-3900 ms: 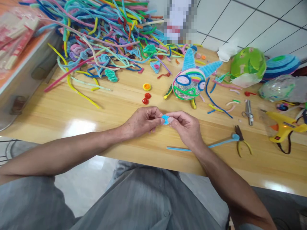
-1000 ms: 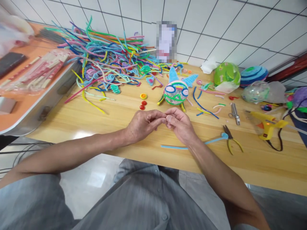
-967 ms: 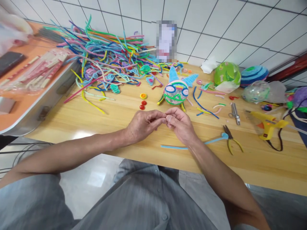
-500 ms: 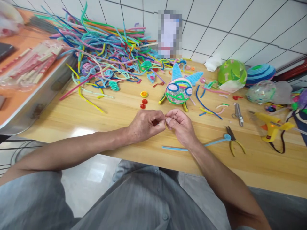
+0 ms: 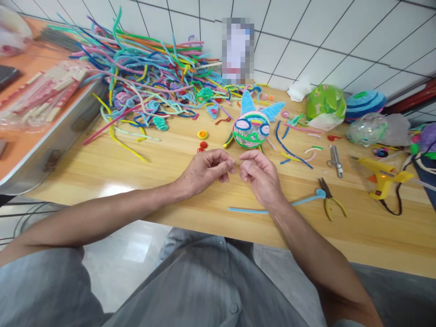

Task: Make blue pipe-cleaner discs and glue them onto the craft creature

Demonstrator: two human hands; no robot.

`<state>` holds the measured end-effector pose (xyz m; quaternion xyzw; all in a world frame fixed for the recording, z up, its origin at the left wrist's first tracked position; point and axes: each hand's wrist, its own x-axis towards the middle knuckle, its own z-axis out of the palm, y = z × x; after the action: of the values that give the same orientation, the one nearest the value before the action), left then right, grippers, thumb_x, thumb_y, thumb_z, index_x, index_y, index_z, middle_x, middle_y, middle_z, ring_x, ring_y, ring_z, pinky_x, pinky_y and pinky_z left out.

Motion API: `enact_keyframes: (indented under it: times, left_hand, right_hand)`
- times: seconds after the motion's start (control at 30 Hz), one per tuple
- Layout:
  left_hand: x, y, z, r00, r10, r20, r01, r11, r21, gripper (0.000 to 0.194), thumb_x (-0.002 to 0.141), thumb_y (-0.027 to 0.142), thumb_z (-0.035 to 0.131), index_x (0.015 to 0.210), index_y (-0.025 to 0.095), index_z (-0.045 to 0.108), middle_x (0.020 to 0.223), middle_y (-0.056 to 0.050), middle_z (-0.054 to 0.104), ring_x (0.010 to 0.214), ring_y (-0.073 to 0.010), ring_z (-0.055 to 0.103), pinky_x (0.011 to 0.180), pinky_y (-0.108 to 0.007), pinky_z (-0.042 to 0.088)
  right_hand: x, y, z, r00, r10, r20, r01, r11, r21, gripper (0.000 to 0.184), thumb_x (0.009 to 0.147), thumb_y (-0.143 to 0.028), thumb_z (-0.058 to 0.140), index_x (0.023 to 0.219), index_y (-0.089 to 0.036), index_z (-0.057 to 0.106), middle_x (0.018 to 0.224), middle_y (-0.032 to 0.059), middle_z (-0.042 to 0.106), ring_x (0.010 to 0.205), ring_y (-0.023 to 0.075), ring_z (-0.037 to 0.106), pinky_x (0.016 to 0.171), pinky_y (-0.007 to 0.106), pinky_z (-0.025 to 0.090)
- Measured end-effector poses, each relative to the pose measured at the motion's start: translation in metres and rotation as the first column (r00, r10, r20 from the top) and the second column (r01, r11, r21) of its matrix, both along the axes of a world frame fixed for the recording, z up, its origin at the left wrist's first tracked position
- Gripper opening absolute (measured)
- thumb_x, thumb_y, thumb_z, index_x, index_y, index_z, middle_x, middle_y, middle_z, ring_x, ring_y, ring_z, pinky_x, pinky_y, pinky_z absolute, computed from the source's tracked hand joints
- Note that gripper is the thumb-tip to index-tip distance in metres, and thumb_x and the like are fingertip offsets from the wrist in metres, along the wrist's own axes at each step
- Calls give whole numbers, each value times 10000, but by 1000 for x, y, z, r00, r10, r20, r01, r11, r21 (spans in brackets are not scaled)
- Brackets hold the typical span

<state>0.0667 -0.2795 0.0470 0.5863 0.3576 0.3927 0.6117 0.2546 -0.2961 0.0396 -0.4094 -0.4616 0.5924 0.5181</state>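
Two hands meet over a craft-strewn wooden table

The left hand [image 5: 204,170] and right hand [image 5: 260,175] hover fingertips curled, slightly apart, just near of a decorated ball figure [image 5: 251,129]; what they pinch is hidden. A light-blue pipe cleaner [image 5: 272,209] and pliers [image 5: 329,200] lie right.

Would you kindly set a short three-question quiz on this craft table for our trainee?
1. True or false: the left hand and right hand are pressed together.
2. What lies nearest the pliers: A glue gun, B light blue pipe cleaner, C green ball?
3. Which colour are the ears on the decorated ball figure?

Key: 1 false, a small gap separates them. 2 B. 3 light blue.
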Motion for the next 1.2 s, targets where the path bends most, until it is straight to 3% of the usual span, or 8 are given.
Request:
enact_keyframes:
  times: [0.2, 0.33, 0.47, 0.7, 0.9, 1.07, 1.2]
  left_hand:
    - [25, 5, -3, 987, -126, 98, 146, 959, -245, 250, 910, 335, 767, 1008, 142, 642, 994, -79, 800, 724, -129, 759, 679, -242, 615]
    - [48, 9, -4, 979, -169, 115, 196, 937, -289, 160, 958, 251, 706, 1016, 153, 593, 1085, -99, 800, 742, -128, 769, 697, -255, 622]
    - [62, 12, -6, 970, -201, 138, 235, 921, -310, 215, 943, 241, 750, 983, 158, 556, 1059, -99, 805, 749, -134, 778, 711, -261, 628]
    - [66, 10, -5, 973, -180, 147, 224, 898, -378, 247, 968, 317, 748, 915, 136, 588, 851, -59, 801, 659, -118, 766, 659, -223, 618]
    - [68, 12, -3, 980, -181, 87, 200, 880, -431, 277, 968, 348, 746, 875, 137, 591, 829, -74, 799, 543, -112, 712, 559, -226, 582]
    - [68, 13, 1, 965, -198, -173, 159, 964, -215, 289, 997, 342, 656, 795, 172, 539, 624, 14, 701, 356, -48, 477, 359, -155, 335]
    - [64, 16, 7, 916, -163, -367, 156, 986, -49, 83, 949, 243, 643, 966, 165, 619, 542, 66, 613, 397, -62, 456, 396, -155, 309]
  right_hand:
    - [23, 3, 39, 957, -280, 83, 251, 934, 253, 175, 860, -379, 766, 888, -236, 670, 570, -80, 487, 492, 88, 439, 471, 233, 365]
    - [41, -5, 63, 928, -332, 167, 257, 898, 357, 173, 887, -387, 780, 904, -241, 689, 590, -71, 516, 505, 91, 475, 480, 236, 414]
    - [54, -14, 70, 909, -337, 244, 230, 896, 379, 170, 895, -401, 780, 935, -248, 716, 625, -59, 561, 531, 102, 509, 508, 251, 466]
    - [69, -9, 54, 892, -312, 328, 206, 925, 319, 80, 894, -317, 761, 916, -242, 743, 630, -42, 590, 546, 111, 521, 534, 272, 474]
    - [76, 3, 42, 882, -269, 387, 184, 953, 241, 121, 861, -339, 763, 886, -233, 710, 610, -46, 592, 546, 112, 517, 539, 268, 459]
    - [82, 11, 18, 870, -254, 423, 178, 961, 212, 119, 856, -325, 702, 891, -211, 697, 621, -52, 592, 569, 108, 516, 565, 260, 430]
    - [84, 9, 1, 791, -252, 557, 116, 956, 268, 124, 900, -323, 666, 891, -205, 703, 662, -42, 607, 597, 114, 510, 587, 275, 386]
